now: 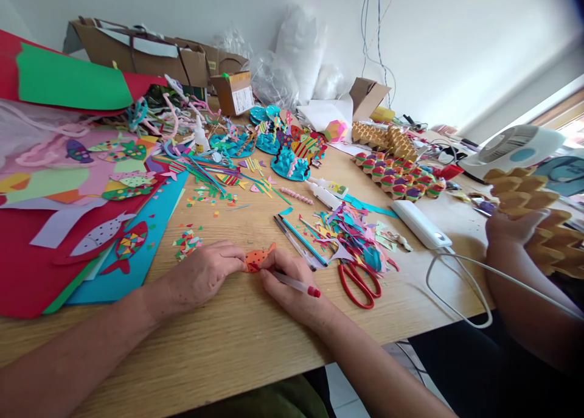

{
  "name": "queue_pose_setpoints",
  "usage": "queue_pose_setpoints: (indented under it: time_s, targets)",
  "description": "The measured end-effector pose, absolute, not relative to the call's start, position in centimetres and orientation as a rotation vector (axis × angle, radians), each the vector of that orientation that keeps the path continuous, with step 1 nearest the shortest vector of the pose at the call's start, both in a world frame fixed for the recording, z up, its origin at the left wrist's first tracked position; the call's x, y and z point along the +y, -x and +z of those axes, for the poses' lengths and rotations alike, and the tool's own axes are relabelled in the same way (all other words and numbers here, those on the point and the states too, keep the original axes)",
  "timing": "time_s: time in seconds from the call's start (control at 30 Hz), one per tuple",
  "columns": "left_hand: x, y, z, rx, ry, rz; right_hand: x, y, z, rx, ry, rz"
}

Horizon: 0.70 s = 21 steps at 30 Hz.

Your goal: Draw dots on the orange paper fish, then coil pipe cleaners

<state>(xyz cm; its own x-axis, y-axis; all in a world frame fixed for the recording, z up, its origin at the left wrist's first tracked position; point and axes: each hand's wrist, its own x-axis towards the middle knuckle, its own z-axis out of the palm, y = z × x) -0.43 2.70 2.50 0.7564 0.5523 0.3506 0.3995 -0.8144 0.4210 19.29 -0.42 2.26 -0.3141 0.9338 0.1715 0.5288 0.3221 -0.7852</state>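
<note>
A small orange paper fish [256, 259] with dark dots lies on the wooden table between my hands. My left hand [201, 273] holds its left end under closed fingertips. In my right hand [294, 290] is a pen with a red end [298, 284], gripped low over the fish; its tip is hidden behind my fingers. To the left of my left hand is a small heap of coloured paper bits [187, 244]. Beyond my right hand lie a blue pen [303, 241] and red-handled scissors [359, 284].
Paper scraps [356, 229], glue bottles [325, 194] and a white power strip [420, 224] lie to the right. Its cable loops over the table edge. Another person's hand [513, 226] holds an egg carton [524, 193]. Coloured sheets [168, 223] cover the left side.
</note>
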Motion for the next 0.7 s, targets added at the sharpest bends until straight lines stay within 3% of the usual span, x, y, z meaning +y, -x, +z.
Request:
queue_pose_setpoints:
  time_s: [0.7]
  targets:
    - [2.58,0.57,2.54,0.74,-2.65,0.641,-0.45,-19.34,2.2,-1.951,1.307,0.825]
